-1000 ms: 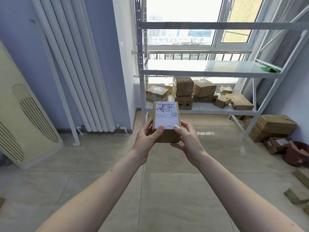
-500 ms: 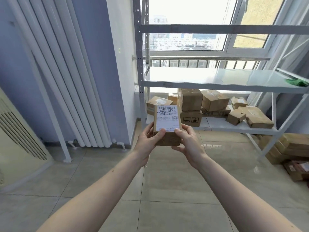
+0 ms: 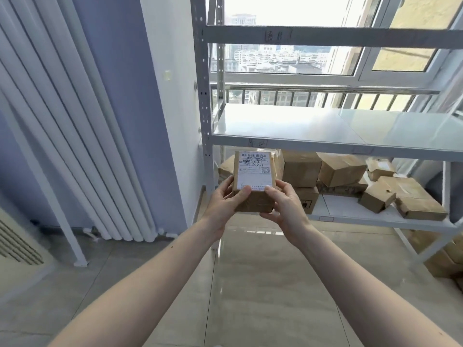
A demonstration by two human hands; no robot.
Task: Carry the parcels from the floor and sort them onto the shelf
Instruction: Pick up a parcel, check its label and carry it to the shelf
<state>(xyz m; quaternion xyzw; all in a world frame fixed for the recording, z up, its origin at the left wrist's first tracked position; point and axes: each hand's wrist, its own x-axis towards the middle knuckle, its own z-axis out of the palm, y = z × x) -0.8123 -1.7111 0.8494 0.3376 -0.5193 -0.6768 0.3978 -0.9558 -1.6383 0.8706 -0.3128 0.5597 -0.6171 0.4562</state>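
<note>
I hold a small brown cardboard parcel with a white shipping label on top, in front of the white metal shelf. My left hand grips its left side, thumb on the label's lower edge. My right hand grips its right side, thumb likewise on top. The parcel is level with the gap between the shelf's middle board and its lower board. Several brown parcels lie on the lower board. The middle board carries nothing that I can see.
The shelf's left post stands just left of the parcel. White radiator pipes lean along the blue wall at left. More cardboard boxes sit on the tiled floor under the shelf's right end. A window is behind the shelf.
The shelf has come closer and larger in view and sits more to the right. Both hands keep the same hold on the parcel.
</note>
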